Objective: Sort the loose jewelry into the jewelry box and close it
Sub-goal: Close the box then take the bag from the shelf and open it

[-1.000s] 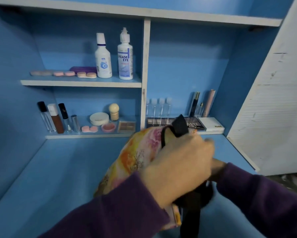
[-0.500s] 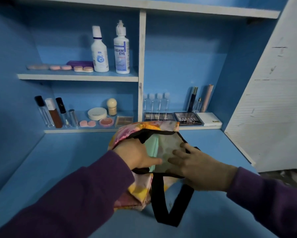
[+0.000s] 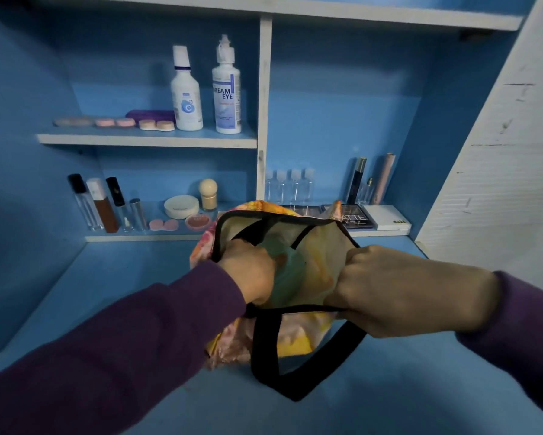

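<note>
The bag [image 3: 320,246] stands mid-desk [image 3: 107,277], mouth wide. The right hand [image 3: 405,290] clenches its near rim. The left hand [image 3: 248,271] reaches inside against a green object [image 3: 292,268]; its fingers are hidden, so its grip is unclear.

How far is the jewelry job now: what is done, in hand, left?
Done: nothing visible; no loose jewelry or open box shows. In hand: the right hand grips the floral tote bag open by its rim; the left hand reaches inside at a mint-green object. Left: sorting and closing.
</note>
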Demonstrator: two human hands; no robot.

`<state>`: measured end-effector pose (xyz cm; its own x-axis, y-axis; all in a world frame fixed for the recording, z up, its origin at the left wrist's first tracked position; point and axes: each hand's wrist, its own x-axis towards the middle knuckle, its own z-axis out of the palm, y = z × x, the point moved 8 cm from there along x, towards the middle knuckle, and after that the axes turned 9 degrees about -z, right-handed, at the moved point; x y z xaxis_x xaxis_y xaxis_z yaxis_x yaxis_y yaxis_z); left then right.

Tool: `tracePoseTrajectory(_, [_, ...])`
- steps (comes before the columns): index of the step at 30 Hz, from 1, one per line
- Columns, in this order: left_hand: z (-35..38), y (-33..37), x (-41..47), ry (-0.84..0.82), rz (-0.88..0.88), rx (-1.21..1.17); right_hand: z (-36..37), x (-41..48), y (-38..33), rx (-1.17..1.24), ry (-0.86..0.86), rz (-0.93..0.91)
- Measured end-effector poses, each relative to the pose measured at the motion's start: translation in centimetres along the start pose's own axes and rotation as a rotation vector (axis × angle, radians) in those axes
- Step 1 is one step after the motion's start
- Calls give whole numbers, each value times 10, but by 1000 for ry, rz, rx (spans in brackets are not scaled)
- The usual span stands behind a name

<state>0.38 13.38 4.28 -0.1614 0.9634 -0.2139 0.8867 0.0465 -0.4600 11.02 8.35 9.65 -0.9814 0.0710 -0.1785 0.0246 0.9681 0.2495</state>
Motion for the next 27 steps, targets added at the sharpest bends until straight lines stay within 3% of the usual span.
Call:
tracePoseTrajectory(3, [2,2,0,31,17,-28,-25,-1,-12,90,23,-63])
tracePoseTrajectory(9, [-3,9,-1,-32,146,28,-45,9,-19,176,-110,-61])
tracePoseTrajectory(12, [-15,-3,-6,-204,181,-202,-55,14,-3,189,-11,3])
tracePoseTrajectory(14, [-34,-21,-11,-198,163,-375,-65,15,14,182,71,50])
tracePoseTrajectory(17, [-65,-55,-34,-18,235,-559,-71,14,46,187,151,176])
tracePoseTrajectory(19, [-71,-69,-50,59,348,-558,-70,10,64,168,205,249])
tracePoseTrajectory(21, [-63,-96,-57,146,356,-457,-67,5,83,74,221,294])
tracePoseTrajectory(24, [-59,-132,-63,447,305,-281,-58,-3,107,31,160,352])
tracePoseTrajectory(27, [-60,-148,-73,681,328,-356,-58,-12,120,145,175,398])
